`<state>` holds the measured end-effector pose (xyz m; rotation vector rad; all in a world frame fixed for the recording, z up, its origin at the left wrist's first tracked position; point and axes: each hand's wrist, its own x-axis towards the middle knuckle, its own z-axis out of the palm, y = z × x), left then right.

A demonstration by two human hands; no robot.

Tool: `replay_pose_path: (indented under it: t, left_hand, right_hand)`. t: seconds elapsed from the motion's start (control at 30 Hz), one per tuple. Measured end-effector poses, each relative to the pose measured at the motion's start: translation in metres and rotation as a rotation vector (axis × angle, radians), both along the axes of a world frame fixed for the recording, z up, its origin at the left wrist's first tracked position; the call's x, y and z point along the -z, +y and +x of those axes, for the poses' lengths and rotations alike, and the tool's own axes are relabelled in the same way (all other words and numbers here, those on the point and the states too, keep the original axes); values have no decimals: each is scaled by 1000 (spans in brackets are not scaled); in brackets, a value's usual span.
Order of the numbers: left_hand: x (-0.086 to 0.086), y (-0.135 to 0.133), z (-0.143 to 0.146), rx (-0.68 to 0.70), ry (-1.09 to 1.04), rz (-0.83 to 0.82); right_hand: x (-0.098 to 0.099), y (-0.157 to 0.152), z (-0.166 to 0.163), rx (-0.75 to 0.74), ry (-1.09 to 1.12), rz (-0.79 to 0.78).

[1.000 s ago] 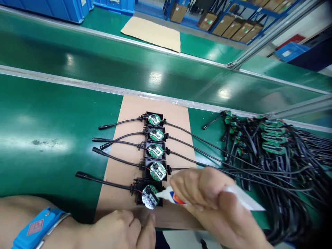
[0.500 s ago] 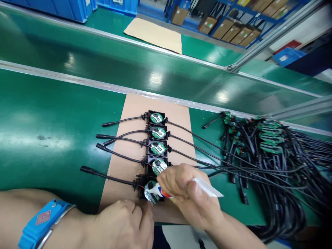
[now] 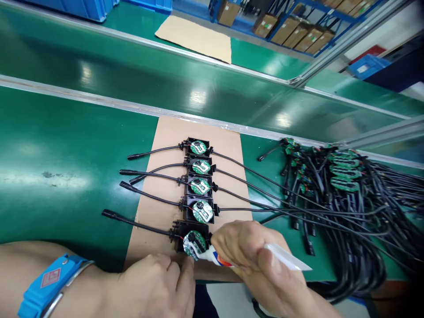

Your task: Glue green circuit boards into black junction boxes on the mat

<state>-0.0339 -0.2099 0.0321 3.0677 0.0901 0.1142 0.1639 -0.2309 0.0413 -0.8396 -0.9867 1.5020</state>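
Observation:
My right hand (image 3: 265,260) is closed around a white glue tube (image 3: 287,257) with blue and orange marks near its neck. The tube's nozzle points left, its tip at the lower edge of the nearest round circuit board (image 3: 194,243). That board lies tilted over an open black housing (image 3: 182,229). My left hand (image 3: 159,282) is curled, with a fingertip at the board's near edge; the grip is partly hidden. Beyond stand several similar housings in a column, each with a round green board (image 3: 202,211) bearing a white curved strip.
The housings stand on a cardboard sheet (image 3: 149,198) over the green bench (image 3: 66,168). Black cables run out on both sides. At right lies a heap of cables (image 3: 344,229) with more boards. A blue wrist strap (image 3: 49,285) is on my left wrist; a metal rail (image 3: 115,105) crosses behind.
My right hand has moved right and slightly down with the tube, and the nozzle tip has shifted to the board's lower edge. White material now shows there. My left hand has hardly moved.

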Motion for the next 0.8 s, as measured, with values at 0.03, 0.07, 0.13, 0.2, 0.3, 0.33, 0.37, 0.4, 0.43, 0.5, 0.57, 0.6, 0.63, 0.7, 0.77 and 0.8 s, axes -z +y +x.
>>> replay_pose_path:
  t: [0.03,0.07,0.13,0.2,0.3,0.33,0.37,0.4,0.43,0.5,0.57,0.6,0.63,0.7,0.77,0.8]
  left_hand:
    - [-1,1,0,-2,-7,-2]
    - [-2,1,0,0,-9,-2]
    - [-4,3,-1,13,-4,3]
    - [-6,3,-1,21,-8,12]
    - [-8,4,0,12,-10,16]
    - [-7,4,0,11,-6,15]
    - [-7,4,1,11,-1,16]
    - [-7,4,1,14,-1,15]
    - [-7,4,1,14,-2,14]
    - [-6,5,1,13,-7,9]
    - [-7,5,0,18,-5,-2]
    - [-8,5,0,18,-3,-2]
    - [-9,5,-1,19,-4,-3]
    - [-9,5,-2,15,-7,-8]
    - [-8,4,-1,6,-13,-21]
    - [-6,3,-1,2,-18,-32]
  right_hand:
    - [0,0,1,2,-1,-2]
    - [-1,0,2,4,-3,-6]
    - [-1,2,4,9,-19,-14]
    - [-1,4,6,15,-30,-10]
    - [-1,7,5,18,-27,-6]
    - [-1,8,4,15,-24,-5]
    - [0,10,3,10,-24,-2]
    - [0,11,2,9,-20,3]
    - [1,13,1,9,-17,14]
    - [3,16,-2,18,-7,47]
    - [6,17,-3,28,-19,103]
    - [7,16,-3,32,-42,136]
    - [8,15,-3,35,-72,170]
    - [9,12,-2,38,-146,230]
    - [7,9,-1,31,-222,266]
    - [5,8,-1,11,-253,287]
